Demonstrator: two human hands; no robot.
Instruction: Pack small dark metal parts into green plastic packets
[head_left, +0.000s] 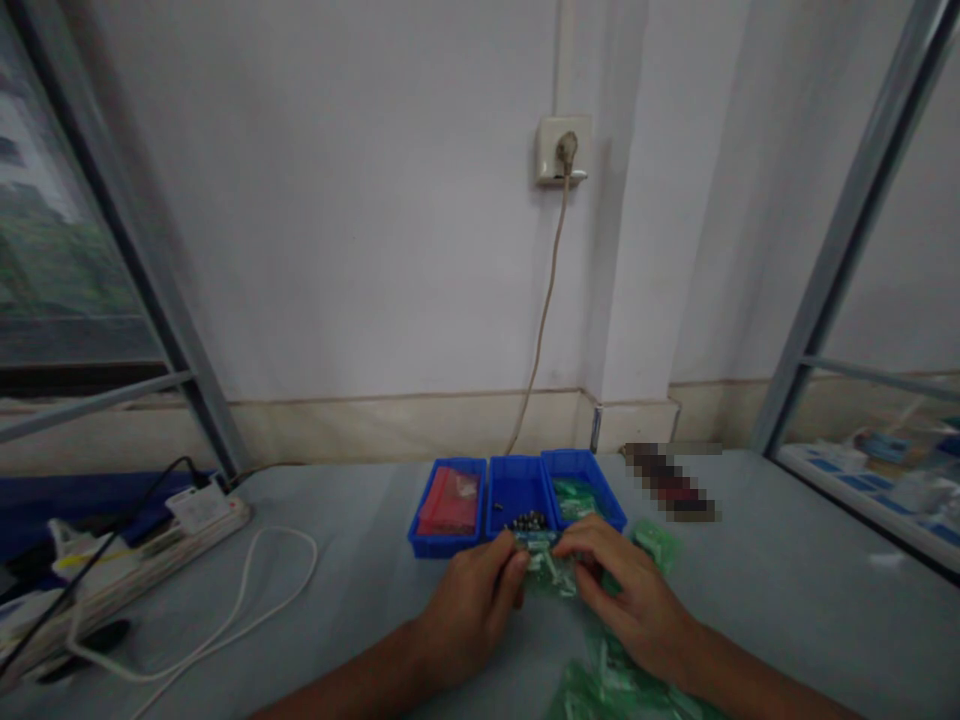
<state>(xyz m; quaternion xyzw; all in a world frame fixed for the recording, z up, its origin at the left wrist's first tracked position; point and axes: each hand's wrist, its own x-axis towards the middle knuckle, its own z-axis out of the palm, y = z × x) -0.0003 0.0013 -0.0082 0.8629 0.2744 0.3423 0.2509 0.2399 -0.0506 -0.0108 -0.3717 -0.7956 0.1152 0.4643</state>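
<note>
Between my two hands is a small clear plastic bag (pixel 550 572) with a greenish tint and pale bits inside. My left hand (pixel 480 590) pinches its left edge between thumb and fingers. The fingers of my right hand (pixel 630 590) are curled at its right edge, closed on it. Just beyond stand three blue bins in a row. The left bin (pixel 447 548) holds red plastic bags (pixel 450 500). In the middle bin (pixel 517 478) lie several small dark metallic pieces (pixel 527 521). Green bags (pixel 576 498) lie in the right bin (pixel 571 462).
More green plastic bags (pixel 615 680) lie under and beside my right forearm. A power strip (pixel 150 560) and a looping white cable (pixel 247 590) are on the left of the table. A blurred-out dark item (pixel 671 485) lies at the back right. A cord (pixel 551 290) hangs from a wall socket.
</note>
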